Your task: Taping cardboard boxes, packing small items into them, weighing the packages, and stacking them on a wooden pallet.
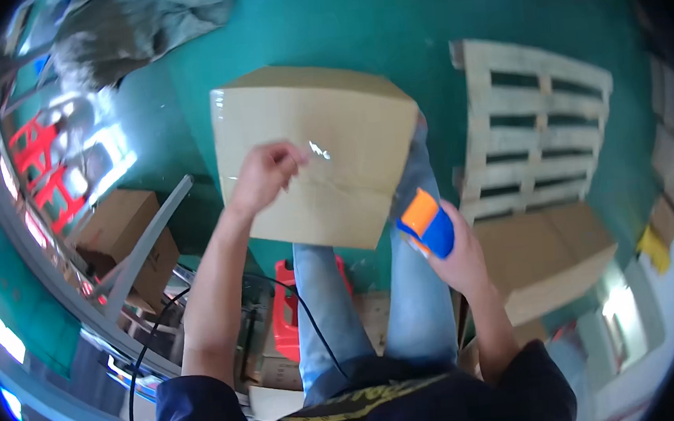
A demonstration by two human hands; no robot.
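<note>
1. My left hand (265,176) sits at the centre of the frame, fingers curled narrow and pressed on the top face of the box (313,153).
2. The box is plain brown cardboard, and it rests on my knees in the upper middle of the frame, tilted so one corner points toward my lap. A strip of clear tape glints on it just right of my left hand.
3. My right hand (453,253), right of centre and below the box's right corner, is closed around a tape dispenser (427,223) with an orange and blue body. The dispenser lies just beside the box's lower right edge; I cannot tell whether it touches it.
4. My legs in blue jeans (376,302) run down the middle of the frame under the box.
5. A pale wooden pallet (536,127) lies on the green floor (322,22) in the upper right, and a second box (550,253) lies below it, near my right hand.
6. A red stool (285,309) stands by my left leg, lower centre, with a black cable (153,336) looping past it.
7. Another brown box (125,235) sits at the left, behind a grey metal bar (149,233).
8. A grey sheet (125,29) is crumpled in the upper left corner.
</note>
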